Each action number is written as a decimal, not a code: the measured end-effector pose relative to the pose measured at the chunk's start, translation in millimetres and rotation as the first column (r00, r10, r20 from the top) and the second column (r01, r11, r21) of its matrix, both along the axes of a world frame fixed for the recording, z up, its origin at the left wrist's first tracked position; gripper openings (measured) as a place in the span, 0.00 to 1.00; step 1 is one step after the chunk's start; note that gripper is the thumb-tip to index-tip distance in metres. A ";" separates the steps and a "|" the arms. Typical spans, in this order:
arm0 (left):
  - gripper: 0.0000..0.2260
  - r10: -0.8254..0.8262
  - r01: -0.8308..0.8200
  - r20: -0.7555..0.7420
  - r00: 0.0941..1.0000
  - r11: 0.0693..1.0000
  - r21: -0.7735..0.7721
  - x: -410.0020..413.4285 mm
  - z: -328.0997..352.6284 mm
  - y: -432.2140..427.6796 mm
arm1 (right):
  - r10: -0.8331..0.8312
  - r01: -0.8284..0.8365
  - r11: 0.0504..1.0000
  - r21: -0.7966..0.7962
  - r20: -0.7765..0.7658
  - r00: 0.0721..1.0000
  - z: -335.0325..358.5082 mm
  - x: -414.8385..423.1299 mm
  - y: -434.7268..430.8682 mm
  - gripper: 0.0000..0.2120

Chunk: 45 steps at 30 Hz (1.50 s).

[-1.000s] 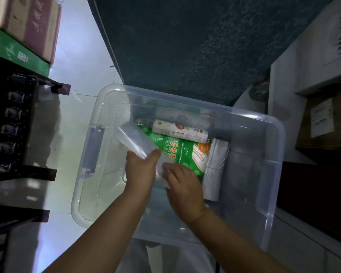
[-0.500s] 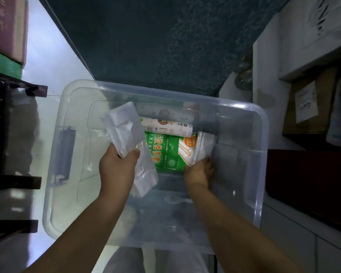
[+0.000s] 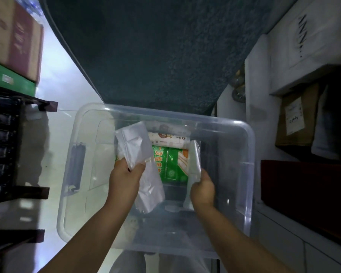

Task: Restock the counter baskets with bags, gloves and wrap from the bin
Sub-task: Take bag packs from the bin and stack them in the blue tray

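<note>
Clear plastic bin (image 3: 251, 146) on a pale glossy floor (image 3: 53, 107), top open, walls smooth and see-through. Left hand (image 3: 126, 180) grips a bag pack (image 3: 134, 146) about its middle, fingers curled round it. The pack is milky film, crinkled and limp, its long axis running away from the person and leaning a little left, with the lower end drooping below the hand. Right hand (image 3: 202, 189) grips a second bag pack (image 3: 194, 158) by its near part, thumb on top. This one is slimmer and glossier, and it stands nearly on edge. Between the two hands, low in the bin, lies the green glove packet (image 3: 171, 164): flat printed film, its long axis also pointing away from the person. The left pack covers its left edge in this view. The right pack is just beside or touching its right edge; cannot tell which. Beyond the packet, crosswise near the far wall, is the wrap roll (image 3: 166, 138), a stiff white cylinder with a printed label, its axis running left to right. Judgement: both hands are full, so the coming move is a straight lift up over the rim. The glove packet sits about equally near either hand, and the roll is the farthest reach for both. Baskets and counter are not in view. The slick film may slide in the grip, and the limp tail of the left pack may catch on the wall.
</note>
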<state>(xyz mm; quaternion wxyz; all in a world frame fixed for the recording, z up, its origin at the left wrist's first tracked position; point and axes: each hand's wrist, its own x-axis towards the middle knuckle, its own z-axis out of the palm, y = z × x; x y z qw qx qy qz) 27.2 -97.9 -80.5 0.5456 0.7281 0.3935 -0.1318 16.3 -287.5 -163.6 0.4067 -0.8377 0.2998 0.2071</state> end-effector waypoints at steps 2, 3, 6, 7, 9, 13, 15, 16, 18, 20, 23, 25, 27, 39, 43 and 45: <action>0.06 -0.009 0.009 0.016 1.000 0.999 -0.037 2.5 18.3 -5.8 | 0.038 -0.042 0.998 0.048 0.082 0.996 33.8 -4.1 5.3 0.27; 0.06 -0.007 0.008 0.017 1.000 0.998 -0.058 3.6 28.1 -8.4 | 0.065 -0.074 0.995 0.070 0.132 0.989 52.8 -5.6 9.4 0.28; 0.06 0.000 0.001 0.017 1.000 0.996 -0.085 5.2 55.7 -16.8 | 0.153 -0.189 0.978 0.083 0.327 0.932 110.2 -5.0 24.3 0.26; 0.07 0.006 -0.004 0.025 1.000 0.995 -0.104 5.0 65.1 -20.0 | 0.189 -0.237 0.969 0.073 0.400 0.897 127.3 -3.9 29.5 0.24; 0.09 0.009 -0.003 0.038 0.999 0.989 -0.148 6.0 86.8 -27.0 | 0.285 -0.343 0.939 0.015 0.524 0.803 157.9 -2.6 39.2 0.17; 0.08 0.088 -0.055 0.093 0.992 0.950 -0.308 6.1 127.7 -28.8 | 0.492 -0.465 0.861 -0.209 0.578 0.652 202.6 -3.3 58.2 0.23; 0.11 0.129 -0.058 0.146 0.981 0.909 -0.412 3.6 147.5 -23.5 | 0.513 -0.439 0.854 -0.279 0.597 0.617 219.1 -6.6 65.1 0.22; 0.15 0.147 -0.048 0.171 0.974 0.875 -0.482 1.0 156.1 -20.1 | 0.510 -0.430 0.856 -0.288 0.607 0.609 225.6 -8.7 67.7 0.23; 0.22 0.180 -0.006 0.223 0.958 0.790 -0.613 -4.7 172.2 -14.3 | 0.523 -0.416 0.849 -0.325 0.624 0.581 241.2 -14.9 74.0 0.24; 0.20 0.149 0.057 0.283 0.948 0.792 -0.608 -10.1 187.3 -9.4 | 0.518 -0.418 0.852 -0.316 0.632 0.577 259.8 -24.7 80.5 0.22; 0.13 0.036 0.145 0.360 0.932 0.873 -0.465 -14.1 205.6 -4.1 | 0.441 -0.355 0.894 -0.275 0.683 0.583 286.4 -37.0 80.9 0.20; 0.10 0.010 0.182 0.385 0.923 0.869 -0.461 -16.2 215.6 -3.7 | 0.338 -0.221 0.941 -0.256 0.716 0.611 303.2 -42.6 72.5 0.20; 0.09 -0.013 0.228 0.394 0.919 0.832 -0.506 -19.3 226.3 -7.0 | 0.131 -0.136 0.990 -0.048 0.690 0.712 322.4 -48.2 60.8 0.18; 0.22 -0.496 0.669 0.449 0.743 0.525 -0.527 -86.3 293.1 -107.9 | -0.317 0.098 0.864 0.493 0.383 0.867 388.2 -170.3 -32.9 0.25; 0.24 -0.486 0.675 0.476 0.733 0.432 -0.598 -117.8 320.7 -161.9 | -0.349 0.166 0.893 0.418 0.410 0.843 407.1 -234.7 -74.7 0.24; 0.25 -0.467 0.671 0.490 0.736 0.405 -0.621 -141.4 333.0 -194.7 | -0.365 0.204 0.900 0.386 0.411 0.836 413.7 -268.5 -92.6 0.25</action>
